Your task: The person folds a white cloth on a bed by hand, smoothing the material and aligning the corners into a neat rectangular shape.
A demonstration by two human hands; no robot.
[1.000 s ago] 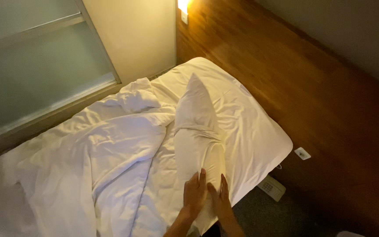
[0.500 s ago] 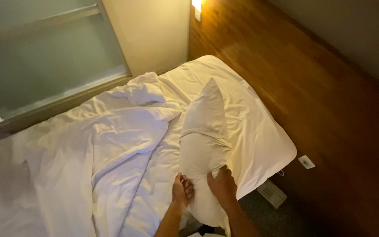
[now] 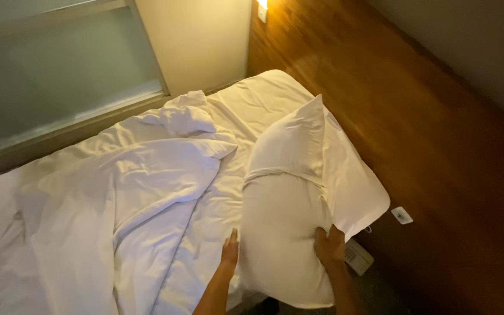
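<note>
A plump white pillow (image 3: 284, 204) stands lengthwise on the near right part of the bed, lifted between my two hands. My left hand (image 3: 230, 252) presses flat against its left side with fingers extended. Gripping the pillow's lower right edge is my right hand (image 3: 329, 245), fingers dug into the fabric. The pillow's far end is folded over and points up toward the head of the bed. A rumpled white duvet (image 3: 129, 192) lies bunched to the left of the pillow on the white sheet (image 3: 263, 99).
A wooden headboard wall (image 3: 415, 116) runs along the right side, with a lit lamp (image 3: 262, 7) at the top. A white wall socket (image 3: 402, 215) and a telephone (image 3: 358, 256) sit low at the right. A frosted window (image 3: 59, 64) is behind the bed.
The pillow has been raised and puffed up from lying flat; my hands moved apart, from side by side on its near end to gripping its two sides.
</note>
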